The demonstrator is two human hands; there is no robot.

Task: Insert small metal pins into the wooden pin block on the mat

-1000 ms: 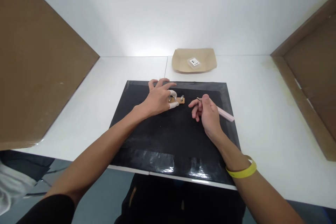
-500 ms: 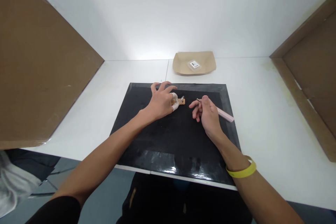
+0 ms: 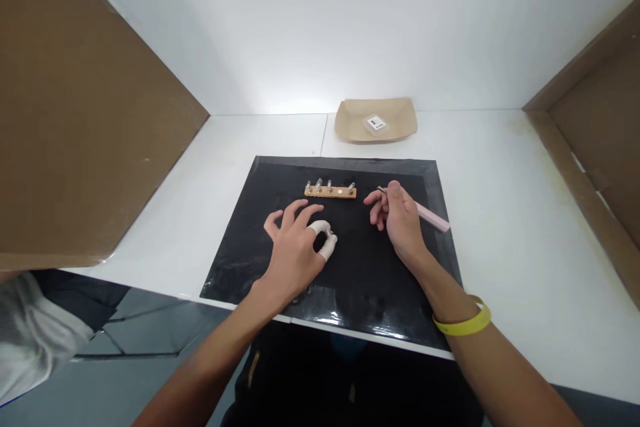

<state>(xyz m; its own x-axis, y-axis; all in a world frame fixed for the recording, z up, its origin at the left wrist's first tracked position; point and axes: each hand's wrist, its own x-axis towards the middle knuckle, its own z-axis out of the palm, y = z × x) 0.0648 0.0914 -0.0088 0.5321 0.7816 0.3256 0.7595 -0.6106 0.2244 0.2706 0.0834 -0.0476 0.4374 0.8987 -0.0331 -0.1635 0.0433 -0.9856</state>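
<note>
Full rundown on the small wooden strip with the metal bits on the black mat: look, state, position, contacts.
The wooden strip is a short, thin, light-brown bar lying flat on the black mat, near its far edge, long side running left to right. Several small silvery metal pieces, like screws or pins, stand up from it: about three clustered at the left end, one near the right, plus a pale round spot between. Finer detail is too small to tell. Neither hand touches it; the left hand hovers nearer the viewer, the right hand to its right.

Pink-handled tweezers (image 3: 419, 211), pinched in the right hand (image 3: 400, 220), lie tilted with metal tips toward 10 o'clock and handle toward 4 o'clock, while at 9 o'clock from them a small wooden strip (image 3: 331, 192) bearing several upright metal pins lies flat, crosswise.
</note>
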